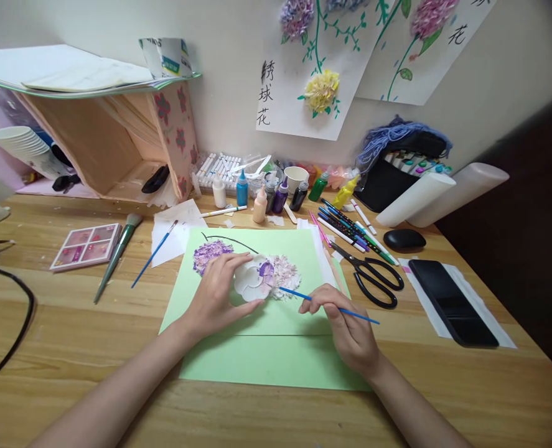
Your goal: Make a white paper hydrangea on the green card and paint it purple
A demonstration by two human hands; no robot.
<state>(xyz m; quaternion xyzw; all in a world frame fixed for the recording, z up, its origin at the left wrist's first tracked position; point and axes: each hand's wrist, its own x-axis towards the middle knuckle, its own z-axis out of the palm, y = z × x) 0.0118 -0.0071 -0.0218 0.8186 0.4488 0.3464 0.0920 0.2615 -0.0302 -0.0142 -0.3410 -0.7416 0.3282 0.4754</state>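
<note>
My left hand (219,289) holds a small white palette (245,280) between thumb and fingers, over the green paper (266,364). Purple and pale pink paint lies in the palette's right side. In my right hand (345,320) is a thin blue brush (310,298), its tip at the palette's right edge beside a pale pink paper-shred flower (285,274). A purple flower (208,254) sits at the paper's upper left, partly behind my left hand. A dark curved line is drawn between the flowers.
Black scissors (378,274), pens (345,227) and a phone (453,302) lie to the right. Paint bottles (259,204) stand behind the paper. To the left are another blue brush (154,254), a large brush (117,255), a pink palette box (86,246) and a black cable (30,302).
</note>
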